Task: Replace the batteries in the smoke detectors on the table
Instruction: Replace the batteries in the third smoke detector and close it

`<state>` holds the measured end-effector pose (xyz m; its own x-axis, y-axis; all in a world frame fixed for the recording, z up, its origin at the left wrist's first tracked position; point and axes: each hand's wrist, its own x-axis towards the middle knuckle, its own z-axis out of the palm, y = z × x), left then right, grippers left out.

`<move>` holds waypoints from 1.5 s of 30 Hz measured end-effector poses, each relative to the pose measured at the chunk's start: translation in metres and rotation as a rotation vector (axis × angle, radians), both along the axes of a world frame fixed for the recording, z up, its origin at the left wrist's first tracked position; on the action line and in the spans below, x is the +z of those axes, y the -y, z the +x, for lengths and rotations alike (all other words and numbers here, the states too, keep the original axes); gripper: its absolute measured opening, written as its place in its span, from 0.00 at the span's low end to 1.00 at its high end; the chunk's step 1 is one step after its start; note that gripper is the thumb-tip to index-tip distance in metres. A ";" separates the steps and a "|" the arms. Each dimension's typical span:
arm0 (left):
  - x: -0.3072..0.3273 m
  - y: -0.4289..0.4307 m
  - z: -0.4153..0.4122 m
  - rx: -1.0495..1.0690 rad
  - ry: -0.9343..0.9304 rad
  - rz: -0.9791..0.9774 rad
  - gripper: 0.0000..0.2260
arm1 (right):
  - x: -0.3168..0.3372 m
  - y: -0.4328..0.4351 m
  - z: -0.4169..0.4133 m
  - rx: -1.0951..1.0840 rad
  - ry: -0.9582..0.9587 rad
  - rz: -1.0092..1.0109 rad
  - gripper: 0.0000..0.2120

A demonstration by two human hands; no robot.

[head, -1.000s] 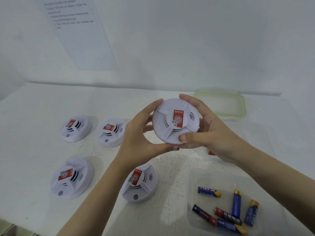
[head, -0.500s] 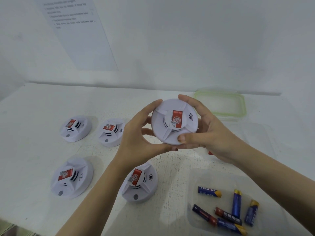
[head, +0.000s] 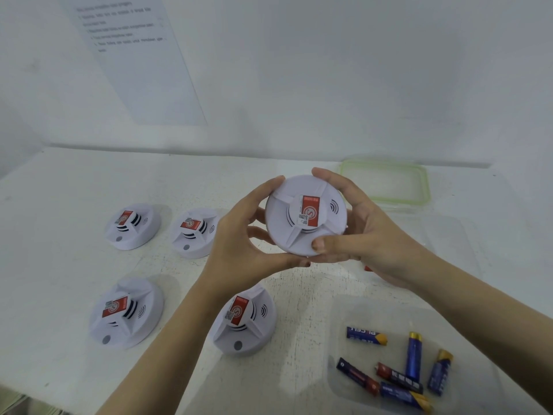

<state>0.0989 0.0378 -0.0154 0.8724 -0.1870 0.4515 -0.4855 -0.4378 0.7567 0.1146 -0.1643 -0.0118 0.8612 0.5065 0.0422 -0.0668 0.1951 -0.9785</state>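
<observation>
white detectors (head: pixel 305 215), red labels; blue, perhaps maroon batteries (head: pixel 414 359)

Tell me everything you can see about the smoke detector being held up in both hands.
The held smoke detector is a round white disc, plastic by its look, with raised ribs running out from a central hub. A red and white label sits on the hub, and curved sounder slots are cut to its right. It is lifted above the table, face tilted toward the camera, housing shut. The left hand cups its left edge and underside; the right hand clasps the right edge, thumb on the lower rim.
</observation>
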 end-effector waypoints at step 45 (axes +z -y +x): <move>-0.012 -0.015 -0.005 -0.078 -0.246 -0.021 0.41 | -0.010 0.013 0.006 0.108 -0.044 -0.084 0.35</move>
